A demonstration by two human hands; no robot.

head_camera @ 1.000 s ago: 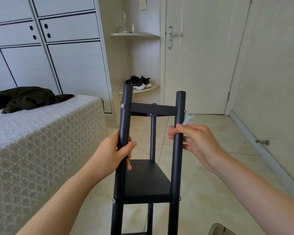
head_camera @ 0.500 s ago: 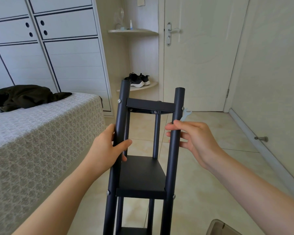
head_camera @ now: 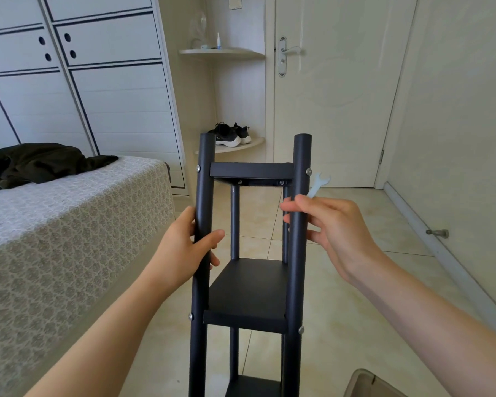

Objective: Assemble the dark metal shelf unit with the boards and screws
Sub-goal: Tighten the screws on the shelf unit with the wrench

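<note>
I see the shelf unit [head_camera: 248, 290] standing upright at lower centre of the frame, matte dark metal: four round posts, flat square boards between them, silver screws [head_camera: 308, 171] at the joints. My left hand [head_camera: 184, 247] wraps the near left post [head_camera: 204, 179], thumb across its front. My right hand [head_camera: 338, 227] pinches a pale wrench [head_camera: 317, 185], its fingertips curling round the near right post [head_camera: 299, 267].
</note>
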